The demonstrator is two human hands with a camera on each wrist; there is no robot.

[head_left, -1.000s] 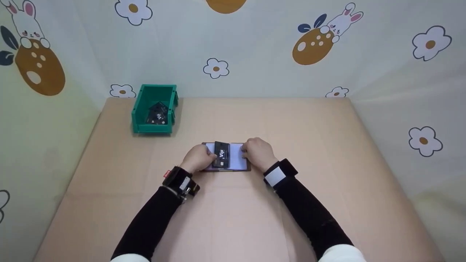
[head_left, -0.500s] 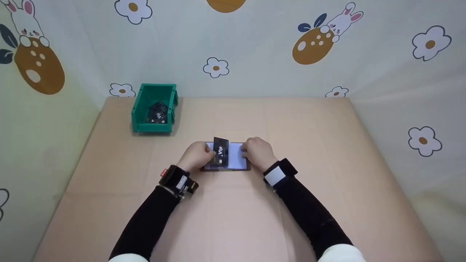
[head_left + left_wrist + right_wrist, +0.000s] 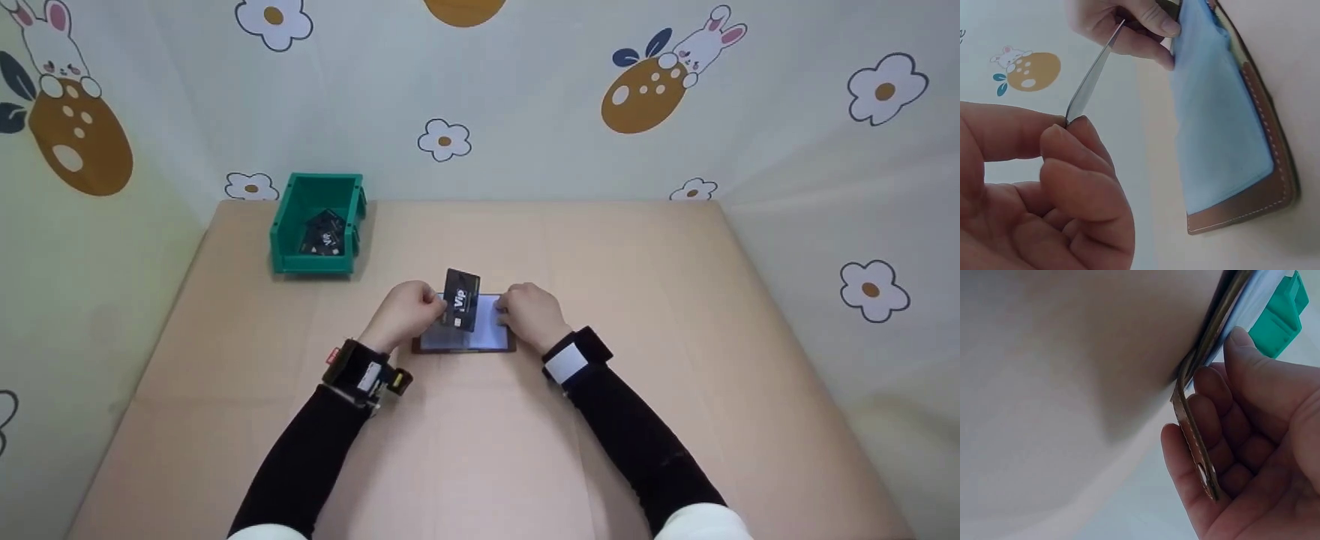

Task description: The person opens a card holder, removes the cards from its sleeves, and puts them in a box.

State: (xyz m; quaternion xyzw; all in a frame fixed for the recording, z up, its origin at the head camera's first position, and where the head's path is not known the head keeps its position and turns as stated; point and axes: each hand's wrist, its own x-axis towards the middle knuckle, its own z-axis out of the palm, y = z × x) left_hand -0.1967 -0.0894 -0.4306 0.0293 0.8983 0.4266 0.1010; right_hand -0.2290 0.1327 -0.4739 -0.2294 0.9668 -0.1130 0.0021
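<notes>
A black card marked "Vip" (image 3: 460, 300) is pinched at its left edge between thumb and fingers of my left hand (image 3: 407, 315). In the left wrist view the card (image 3: 1090, 84) shows edge-on, raised apart from the card holder's clear bluish sleeves (image 3: 1219, 129). The brown stitched card holder (image 3: 1258, 205) lies spread on the table. My right hand (image 3: 534, 313) grips its right side. In the right wrist view the thumb presses on the sleeves and the strap with a metal snap (image 3: 1202, 472) lies among the fingers of the right hand (image 3: 1264, 433).
A green bin (image 3: 315, 265) stands at the back left of the table (image 3: 630, 255), with several black cards (image 3: 325, 234) inside. Behind the table hangs a patterned cloth (image 3: 540, 150) with flowers and rabbits.
The left hand has lifted the black card up and away from the left part of the card holder, with a slight tilt. The right hand has stayed in place on the holder.
</notes>
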